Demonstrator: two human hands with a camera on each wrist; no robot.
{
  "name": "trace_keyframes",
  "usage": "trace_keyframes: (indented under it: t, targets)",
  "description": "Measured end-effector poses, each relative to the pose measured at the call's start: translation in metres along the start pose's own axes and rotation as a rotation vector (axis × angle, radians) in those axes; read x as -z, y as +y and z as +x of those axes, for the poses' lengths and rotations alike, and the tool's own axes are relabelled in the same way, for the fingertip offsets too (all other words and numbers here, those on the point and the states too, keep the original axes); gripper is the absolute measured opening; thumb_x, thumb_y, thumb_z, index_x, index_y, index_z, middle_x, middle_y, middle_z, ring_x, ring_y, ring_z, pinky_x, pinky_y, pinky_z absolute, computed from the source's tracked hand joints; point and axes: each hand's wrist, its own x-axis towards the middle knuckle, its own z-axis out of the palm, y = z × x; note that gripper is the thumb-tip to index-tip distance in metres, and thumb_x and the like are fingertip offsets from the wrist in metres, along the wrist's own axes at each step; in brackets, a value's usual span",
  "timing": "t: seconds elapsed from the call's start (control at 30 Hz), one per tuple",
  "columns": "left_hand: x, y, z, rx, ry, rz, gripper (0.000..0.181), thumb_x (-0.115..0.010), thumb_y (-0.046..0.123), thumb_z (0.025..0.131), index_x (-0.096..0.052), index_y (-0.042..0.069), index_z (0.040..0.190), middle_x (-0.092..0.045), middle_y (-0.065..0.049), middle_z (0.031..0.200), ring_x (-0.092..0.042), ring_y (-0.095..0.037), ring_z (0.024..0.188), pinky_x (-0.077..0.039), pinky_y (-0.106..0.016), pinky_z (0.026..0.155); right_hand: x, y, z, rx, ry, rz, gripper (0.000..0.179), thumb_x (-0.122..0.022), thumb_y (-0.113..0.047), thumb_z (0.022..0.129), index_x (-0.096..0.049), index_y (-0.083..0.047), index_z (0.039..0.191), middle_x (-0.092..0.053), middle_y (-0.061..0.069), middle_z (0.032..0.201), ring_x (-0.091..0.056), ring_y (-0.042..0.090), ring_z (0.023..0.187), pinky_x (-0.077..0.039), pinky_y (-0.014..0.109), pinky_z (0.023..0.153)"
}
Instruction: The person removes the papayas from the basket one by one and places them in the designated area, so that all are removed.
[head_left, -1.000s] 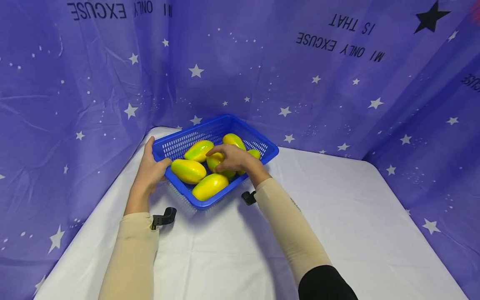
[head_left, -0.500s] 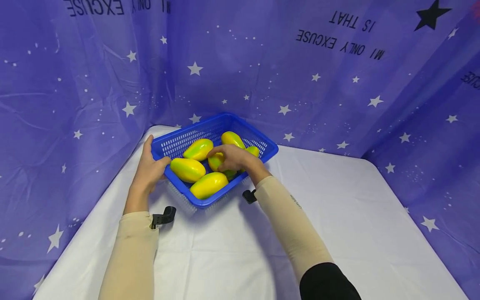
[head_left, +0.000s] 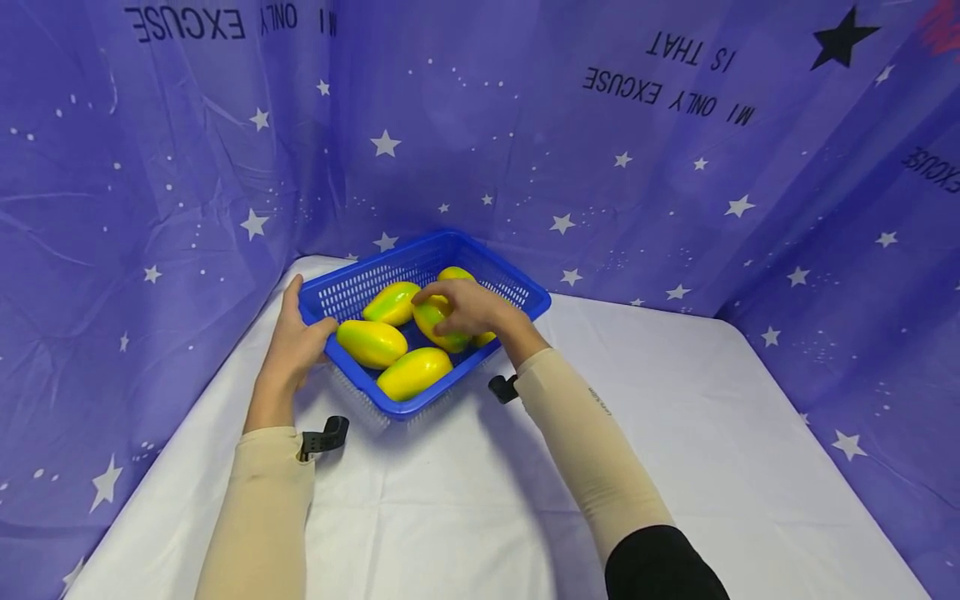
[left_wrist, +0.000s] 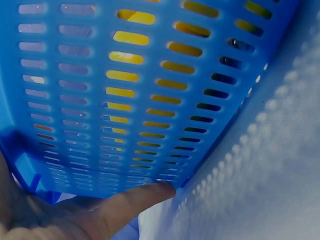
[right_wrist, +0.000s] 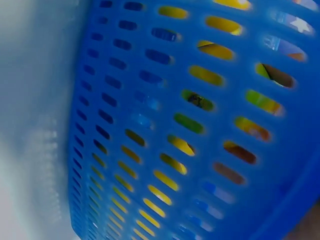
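Note:
A blue plastic basket (head_left: 362,381) with slotted walls holds several yellow-green mangoes. At its left end my left hand (head_left: 291,346) grips the rim, thumb on the near side; in the left wrist view a finger (left_wrist: 135,204) lies along the outside of the slotted wall. My right hand (head_left: 476,308) reaches over the right side, with thumb and fingers curled round one mango (head_left: 427,319) in the middle. Other mangoes lie around it: one at the left (head_left: 371,343), one in front (head_left: 414,373), one behind (head_left: 392,303). More are partly covered by the right hand. The right wrist view shows mostly the basket's outer wall (right_wrist: 165,115).
The basket stands on a white tablecloth (head_left: 450,508), near its back left corner. A purple curtain (head_left: 450,100) with stars and lettering hangs behind and at both sides. Small black wrist cameras (head_left: 330,435) sit on the beige sleeves (head_left: 262,500).
My right hand has lifted slightly and shifted its mango, more of which now shows. The hand hides more of the mangoes at the right. My left hand keeps its grip.

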Motion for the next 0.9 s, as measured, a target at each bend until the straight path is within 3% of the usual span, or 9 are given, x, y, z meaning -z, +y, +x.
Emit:
trace_keyframes:
  t: [0.2,0.43,0.67,0.9]
  targets:
    - [0.000,0.002,-0.003,0.011,0.009,-0.003,0.084,-0.048,0.014,0.085,0.008,0.048,0.139,0.007,-0.012,0.150,-0.030,-0.043,0.120,-0.049,-0.051,0.072,0.009,-0.001,-0.005,-0.008,0.043,-0.032,0.047,-0.069,-0.028,0.079,-0.053,-0.039,0.121,-0.043,-0.006,0.129,-0.038,0.016,0.112,-0.043,0.037,0.087]
    - [0.002,-0.013,0.009,0.015,-0.007,0.013,0.085,-0.049,0.017,0.084,0.007,0.052,0.136,0.010,-0.009,0.150,-0.029,-0.043,0.121,-0.050,-0.052,0.067,0.020,0.003,-0.010,0.009,0.083,0.005,0.047,-0.070,-0.028,0.078,-0.054,-0.036,0.121,-0.046,-0.007,0.127,-0.042,0.015,0.106,-0.047,0.033,0.080]
    - [0.003,-0.018,0.013,-0.010,-0.017,0.001,0.086,-0.051,0.018,0.083,0.007,0.053,0.135,0.010,-0.010,0.150,-0.028,-0.046,0.121,-0.051,-0.049,0.060,0.033,0.008,-0.017,0.029,0.135,0.023,0.047,-0.070,-0.028,0.077,-0.053,-0.037,0.120,-0.047,-0.011,0.124,-0.043,0.014,0.108,-0.045,0.034,0.084]
    - [0.003,-0.015,0.011,-0.005,-0.021,-0.009,0.085,-0.050,0.017,0.084,0.008,0.052,0.136,0.010,-0.010,0.150,-0.030,-0.044,0.121,-0.051,-0.051,0.066,0.044,0.009,-0.025,0.016,0.184,0.033,0.046,-0.070,-0.028,0.078,-0.054,-0.036,0.120,-0.047,-0.011,0.124,-0.046,0.013,0.104,-0.045,0.034,0.085]
